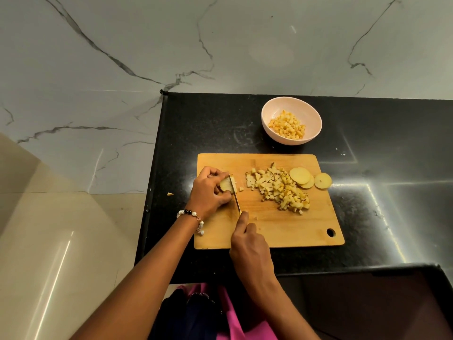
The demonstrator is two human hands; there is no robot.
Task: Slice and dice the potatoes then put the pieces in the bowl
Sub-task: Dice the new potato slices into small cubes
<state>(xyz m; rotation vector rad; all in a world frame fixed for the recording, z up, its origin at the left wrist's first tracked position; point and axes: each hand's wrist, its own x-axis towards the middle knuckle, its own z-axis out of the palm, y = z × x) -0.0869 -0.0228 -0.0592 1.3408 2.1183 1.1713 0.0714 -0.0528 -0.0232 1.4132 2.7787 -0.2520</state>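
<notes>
My left hand [210, 192] has its fingers [215, 173] curled around a potato piece [226, 185] at the left end of the cutting board [282, 227], pinning it down. My right hand [247, 244] grips the knife handle, forefinger stretched along the top, and the knife [234, 195] blade stands on edge against the right face of that potato piece. A beaded bracelet [193, 217] sits on my left wrist.

Right of the blade, one small cube [241, 189] lies alone on the board. Further right, around the board's middle, is a heap of diced potato [282, 190]. Touching the heap's far right side are two overlapping round slices [302, 177], and a third slice [322, 180] sits at the board's right edge, partly over it. A hanging hole marks the board's near right corner.

Beyond the board's far edge stands a pale bowl [311, 114] holding more cubes [286, 125]. A stray scrap [170, 194] lies on the black surface [367, 217] left of the board.
</notes>
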